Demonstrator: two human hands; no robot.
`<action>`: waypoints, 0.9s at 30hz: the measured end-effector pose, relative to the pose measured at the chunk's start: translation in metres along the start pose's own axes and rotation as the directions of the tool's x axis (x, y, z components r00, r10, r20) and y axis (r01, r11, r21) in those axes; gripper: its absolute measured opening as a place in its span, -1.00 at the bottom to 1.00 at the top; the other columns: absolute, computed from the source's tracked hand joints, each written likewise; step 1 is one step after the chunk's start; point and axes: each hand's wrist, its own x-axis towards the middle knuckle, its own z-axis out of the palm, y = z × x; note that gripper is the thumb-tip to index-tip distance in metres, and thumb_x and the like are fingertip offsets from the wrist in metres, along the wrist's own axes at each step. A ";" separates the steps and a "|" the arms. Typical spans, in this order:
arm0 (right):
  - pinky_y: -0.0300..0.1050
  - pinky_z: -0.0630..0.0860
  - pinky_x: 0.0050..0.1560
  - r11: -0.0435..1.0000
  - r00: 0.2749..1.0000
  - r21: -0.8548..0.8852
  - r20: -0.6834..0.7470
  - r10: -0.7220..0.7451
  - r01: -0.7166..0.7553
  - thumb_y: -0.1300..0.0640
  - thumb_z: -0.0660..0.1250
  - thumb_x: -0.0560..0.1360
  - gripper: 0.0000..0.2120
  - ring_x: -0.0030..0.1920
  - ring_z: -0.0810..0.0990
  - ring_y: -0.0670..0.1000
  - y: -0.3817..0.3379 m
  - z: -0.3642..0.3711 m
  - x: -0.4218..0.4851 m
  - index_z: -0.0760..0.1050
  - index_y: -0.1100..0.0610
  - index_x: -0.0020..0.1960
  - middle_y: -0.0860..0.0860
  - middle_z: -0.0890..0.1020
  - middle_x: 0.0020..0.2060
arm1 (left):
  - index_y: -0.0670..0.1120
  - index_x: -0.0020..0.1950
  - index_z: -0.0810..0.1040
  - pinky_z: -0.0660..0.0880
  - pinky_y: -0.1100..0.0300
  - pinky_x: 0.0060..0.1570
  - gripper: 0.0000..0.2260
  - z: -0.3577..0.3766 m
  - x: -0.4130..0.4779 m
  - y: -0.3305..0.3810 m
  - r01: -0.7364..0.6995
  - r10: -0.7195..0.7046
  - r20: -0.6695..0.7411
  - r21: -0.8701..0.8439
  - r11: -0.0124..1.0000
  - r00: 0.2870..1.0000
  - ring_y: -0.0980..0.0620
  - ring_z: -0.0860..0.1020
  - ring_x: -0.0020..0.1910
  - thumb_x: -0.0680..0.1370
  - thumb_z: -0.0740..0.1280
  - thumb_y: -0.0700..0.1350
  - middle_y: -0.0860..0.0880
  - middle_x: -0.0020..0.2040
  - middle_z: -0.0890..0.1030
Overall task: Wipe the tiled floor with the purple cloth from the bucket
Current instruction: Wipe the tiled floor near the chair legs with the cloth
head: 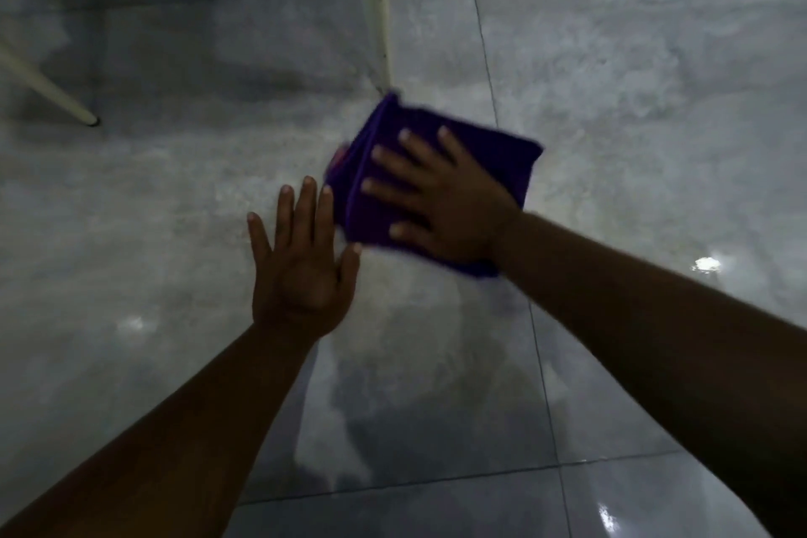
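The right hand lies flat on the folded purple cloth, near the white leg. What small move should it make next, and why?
Probably slide the purple cloth back toward the body, along the tiled floor. The right hand presses it flat with spread fingers, and its far corner already sits at the foot of the white leg, so little room remains ahead. The left hand rests flat beside the cloth.

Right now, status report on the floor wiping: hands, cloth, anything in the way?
Right hand flat on the purple cloth, pressing it to the tiled floor. Left hand open, flat on the tiles beside it. White furniture leg just beyond the cloth.
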 end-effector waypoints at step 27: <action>0.29 -0.18 0.55 0.934 0.936 0.076 0.087 0.342 -0.348 -0.42 -0.20 0.50 -0.30 0.62 -0.15 0.14 0.166 -0.021 0.058 -0.14 -0.21 0.59 -0.06 -0.11 0.63 | -0.06 0.62 0.13 0.00 -0.34 0.51 -0.33 -0.001 0.002 0.001 -0.024 0.025 -0.011 0.087 0.996 1.000 -0.19 0.04 0.63 0.61 -0.01 0.29 -0.14 0.64 0.09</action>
